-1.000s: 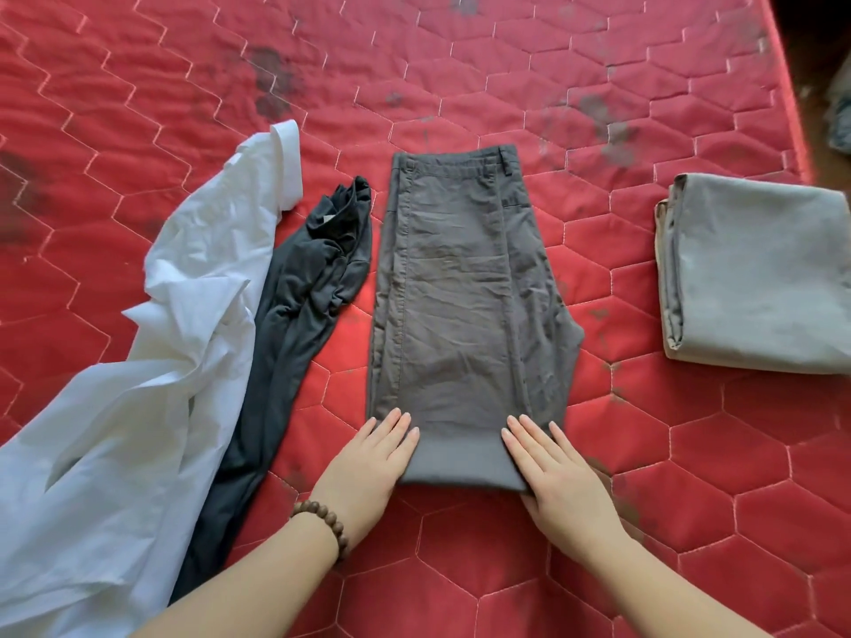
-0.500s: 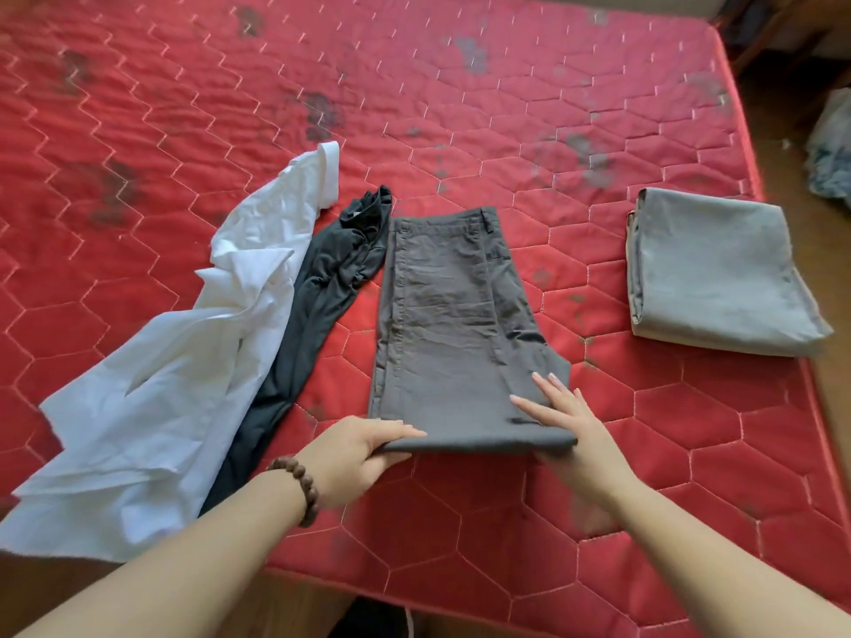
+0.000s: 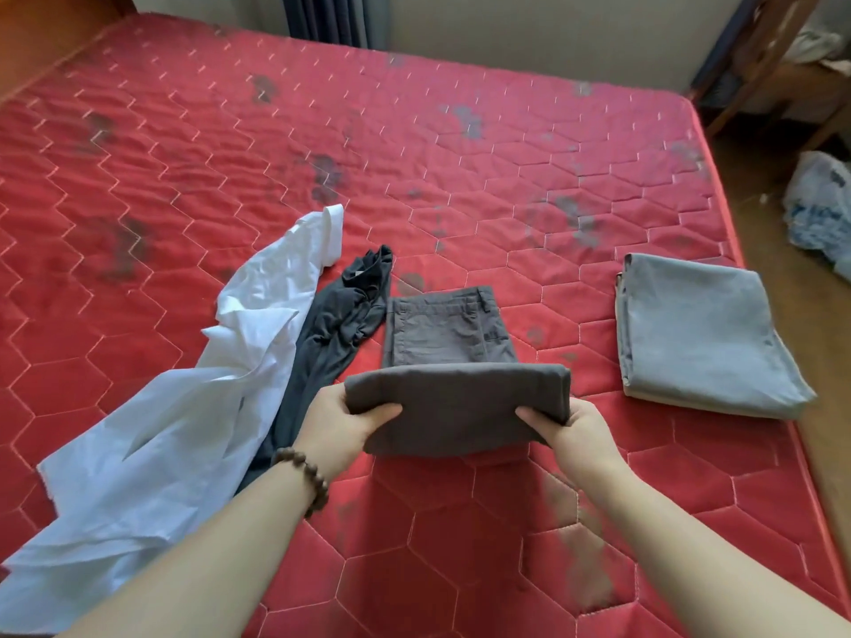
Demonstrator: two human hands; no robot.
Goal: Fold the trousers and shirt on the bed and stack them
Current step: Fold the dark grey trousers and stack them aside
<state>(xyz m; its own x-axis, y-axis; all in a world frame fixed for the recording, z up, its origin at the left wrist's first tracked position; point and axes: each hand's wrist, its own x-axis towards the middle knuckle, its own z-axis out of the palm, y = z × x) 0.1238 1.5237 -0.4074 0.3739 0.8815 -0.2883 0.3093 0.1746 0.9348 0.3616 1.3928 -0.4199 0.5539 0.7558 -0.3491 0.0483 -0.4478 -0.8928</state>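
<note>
I judge the task partway: both my left hand (image 3: 343, 419) and right hand (image 3: 575, 428) grip the half-folded trousers (image 3: 453, 389), white shirt (image 3: 184, 407) left of them unfolded.

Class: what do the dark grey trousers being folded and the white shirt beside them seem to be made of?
Dark grey trousers: probably a matte cotton twill; stitched waistband, holds a firm fold. White shirt: likely thin woven cotton or a blend; sharp crumples, faint sheen.

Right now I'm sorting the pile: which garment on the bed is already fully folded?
The light grey garment at the right edge: a flat, squared stack. The white shirt and black garment lie crumpled.
</note>
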